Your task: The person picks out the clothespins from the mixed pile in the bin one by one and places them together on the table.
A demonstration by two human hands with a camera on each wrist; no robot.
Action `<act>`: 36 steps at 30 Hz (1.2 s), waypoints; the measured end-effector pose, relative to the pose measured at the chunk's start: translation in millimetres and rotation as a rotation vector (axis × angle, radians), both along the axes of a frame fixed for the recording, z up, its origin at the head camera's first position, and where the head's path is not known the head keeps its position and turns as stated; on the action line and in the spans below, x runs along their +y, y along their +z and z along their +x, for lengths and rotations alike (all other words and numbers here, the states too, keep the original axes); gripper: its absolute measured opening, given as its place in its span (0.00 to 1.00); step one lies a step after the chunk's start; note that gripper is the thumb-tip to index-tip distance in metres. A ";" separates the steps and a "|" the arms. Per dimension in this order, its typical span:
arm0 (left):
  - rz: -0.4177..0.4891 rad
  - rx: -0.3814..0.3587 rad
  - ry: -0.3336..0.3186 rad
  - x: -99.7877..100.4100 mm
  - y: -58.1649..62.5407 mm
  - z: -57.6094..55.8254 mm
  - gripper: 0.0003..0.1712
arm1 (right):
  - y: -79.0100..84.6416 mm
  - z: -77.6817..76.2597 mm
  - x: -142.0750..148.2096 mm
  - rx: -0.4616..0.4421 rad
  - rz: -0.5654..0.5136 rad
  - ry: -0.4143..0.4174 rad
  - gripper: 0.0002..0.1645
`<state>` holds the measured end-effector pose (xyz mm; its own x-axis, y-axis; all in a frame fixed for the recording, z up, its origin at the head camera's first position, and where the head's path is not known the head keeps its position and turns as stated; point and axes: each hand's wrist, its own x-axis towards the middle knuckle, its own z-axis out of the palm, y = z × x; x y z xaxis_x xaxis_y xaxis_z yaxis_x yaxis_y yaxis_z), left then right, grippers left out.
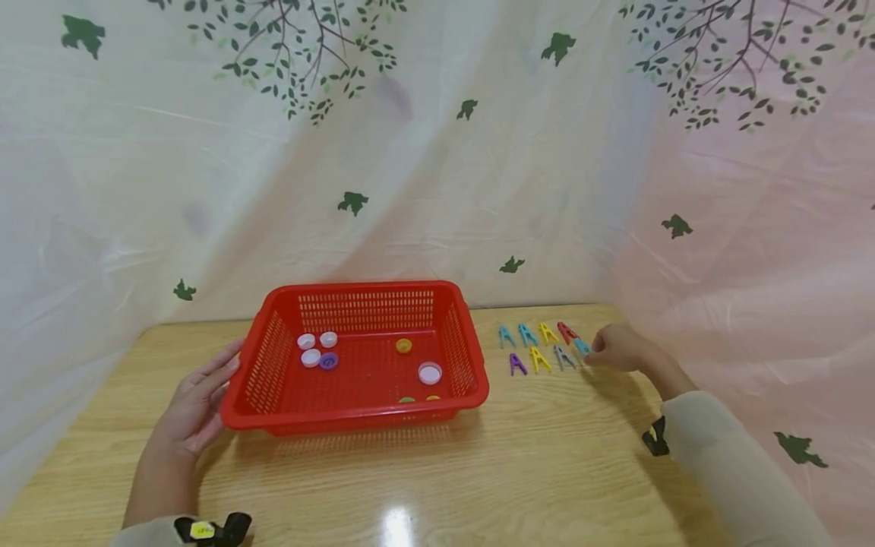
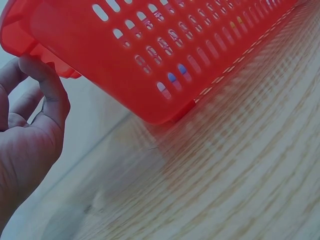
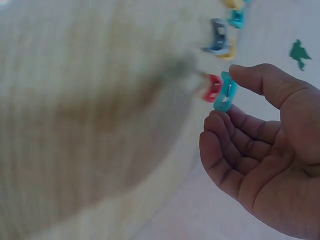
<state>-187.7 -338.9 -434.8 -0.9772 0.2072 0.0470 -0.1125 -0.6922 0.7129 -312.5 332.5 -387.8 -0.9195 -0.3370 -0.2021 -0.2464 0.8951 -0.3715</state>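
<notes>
A red plastic basket with slotted walls stands on the wooden table. My left hand holds its left rim; the left wrist view shows bent fingers against the rim's underside. At the right, my right hand pinches a light-blue clothespin between thumb and fingertips. Close beside it lies a red clothespin. Left of that hand are a grey clothespin, a purple clothespin, a yellow clothespin, another yellow clothespin and two blue clothespins.
Inside the basket lie several small round caps, among them a purple cap, an orange cap and a larger white cap. A patterned curtain hangs behind the table.
</notes>
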 end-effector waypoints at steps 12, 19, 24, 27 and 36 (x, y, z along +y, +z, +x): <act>-0.035 -0.055 0.018 0.7 2.6 -1.9 0.22 | -22.6 0.8 6.0 -0.009 -0.042 -0.061 0.17; -0.014 -0.052 0.009 2.5 1.4 -3.7 0.23 | -25.1 0.3 11.1 -0.030 -0.036 -0.097 0.17; -0.009 -0.028 -0.001 4.8 1.0 -5.6 0.24 | -19.1 1.8 17.4 -0.027 0.020 -0.101 0.21; -0.038 -0.026 0.006 4.8 1.3 -5.8 0.23 | -9.7 3.2 18.0 0.010 0.049 -0.082 0.24; -0.245 -0.060 0.077 -7.3 8.1 -1.6 0.21 | 27.0 1.5 -39.8 0.219 0.040 0.007 0.27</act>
<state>-189.3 -346.2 -426.7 -0.9900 0.1306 -0.0540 -0.1136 -0.5080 0.8538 -311.0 292.7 -360.8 -0.9407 -0.3391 -0.0109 -0.3234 0.9060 -0.2731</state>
